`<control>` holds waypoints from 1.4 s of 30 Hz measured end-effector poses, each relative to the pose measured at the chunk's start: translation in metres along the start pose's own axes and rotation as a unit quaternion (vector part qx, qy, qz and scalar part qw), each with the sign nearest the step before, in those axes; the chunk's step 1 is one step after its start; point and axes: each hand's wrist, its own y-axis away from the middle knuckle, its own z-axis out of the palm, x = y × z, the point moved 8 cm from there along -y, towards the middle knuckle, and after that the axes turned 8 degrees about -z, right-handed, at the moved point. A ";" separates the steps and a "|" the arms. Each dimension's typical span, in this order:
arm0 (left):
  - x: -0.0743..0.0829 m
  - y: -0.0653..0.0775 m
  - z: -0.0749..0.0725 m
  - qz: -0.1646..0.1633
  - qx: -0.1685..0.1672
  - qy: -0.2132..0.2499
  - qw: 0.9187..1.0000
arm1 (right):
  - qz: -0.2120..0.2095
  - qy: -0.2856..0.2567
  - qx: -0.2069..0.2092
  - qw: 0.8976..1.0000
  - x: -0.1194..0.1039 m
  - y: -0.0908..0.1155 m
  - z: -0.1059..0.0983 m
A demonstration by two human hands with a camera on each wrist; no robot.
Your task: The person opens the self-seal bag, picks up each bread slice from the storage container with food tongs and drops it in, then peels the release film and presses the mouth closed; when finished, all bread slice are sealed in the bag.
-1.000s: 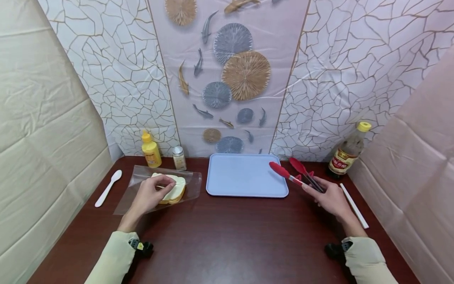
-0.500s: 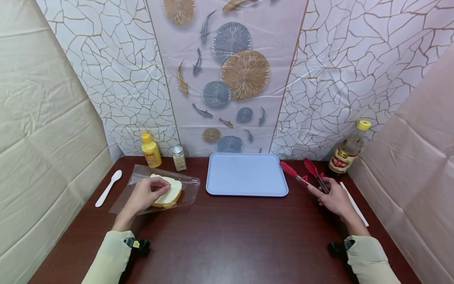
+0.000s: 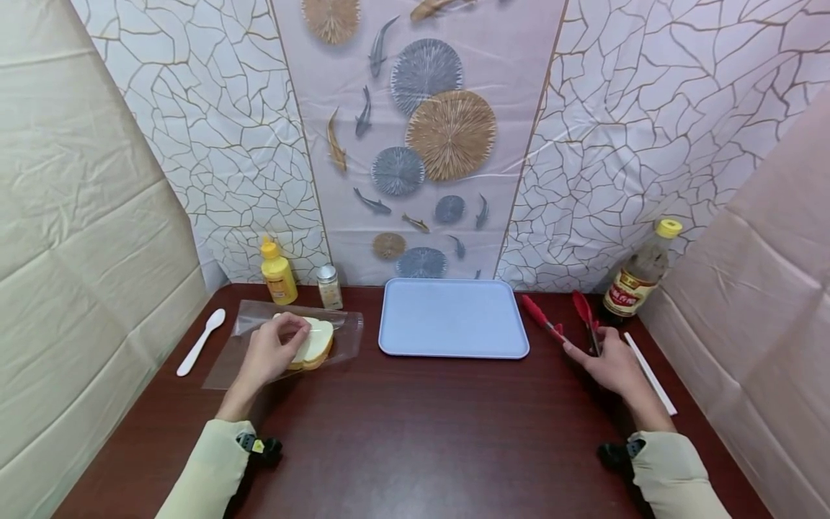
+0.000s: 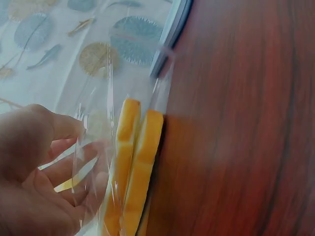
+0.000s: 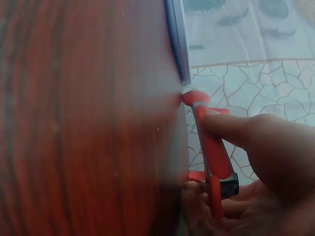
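My left hand (image 3: 267, 352) pinches the film of a clear plastic bag (image 3: 351, 333) between thumb and fingers. Inside the bag lie two bread slices (image 3: 320, 342), stacked, pale on top with golden crusts (image 4: 141, 169). My right hand (image 3: 612, 365) grips a pair of red-tipped tongs (image 3: 537, 311), their two arms spread apart and pointing away from me. In the right wrist view, the thumb presses along one red grip (image 5: 215, 152) while the fingers curl around the other arm. Between the hands, beyond them, lies a light blue tray (image 3: 454, 317).
A yellow squeeze bottle (image 3: 279, 280) and a shaker (image 3: 330, 290) stand at the back left. The white spoon (image 3: 201, 342) lies left of the bag. At the back right stands a sauce bottle (image 3: 630, 285), with white chopsticks (image 3: 650, 375) beside my right hand. Fabric walls border the table (image 3: 428, 432).
The tongs have moved right, off the tray's corner, and their arms have spread wider. The bag with the bread has shifted slightly left along with my left hand.
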 end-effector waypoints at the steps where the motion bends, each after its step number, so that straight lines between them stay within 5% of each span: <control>1: 0.003 0.001 0.002 0.004 -0.002 0.001 1.000 | -0.001 0.011 0.000 1.000 0.000 0.000 0.000; 12: 0.012 0.004 0.014 0.022 -0.047 0.023 0.998 | 0.021 0.039 -0.013 0.999 0.000 0.003 -0.002; 18: 0.012 0.002 0.008 0.029 -0.035 0.013 0.999 | 0.007 0.060 0.096 0.994 -0.018 0.004 -0.017; 22: 0.015 -0.005 0.000 0.044 -0.012 0.011 0.999 | -0.053 0.029 0.171 0.983 -0.053 0.001 -0.026; 26: 0.017 -0.016 -0.004 0.050 0.019 0.006 0.999 | -0.126 -0.009 0.195 0.973 -0.096 -0.007 -0.018; 31: 0.023 -0.033 0.010 0.054 0.022 -0.010 0.998 | -0.196 -0.061 0.163 0.965 -0.153 -0.025 0.018; 37: 0.035 -0.045 0.049 0.070 -0.027 -0.051 0.996 | -0.236 -0.138 0.096 0.957 -0.220 -0.037 0.069; 42: 0.036 -0.046 0.067 0.042 -0.055 -0.093 0.993 | -0.257 -0.178 0.051 0.949 -0.268 -0.039 0.108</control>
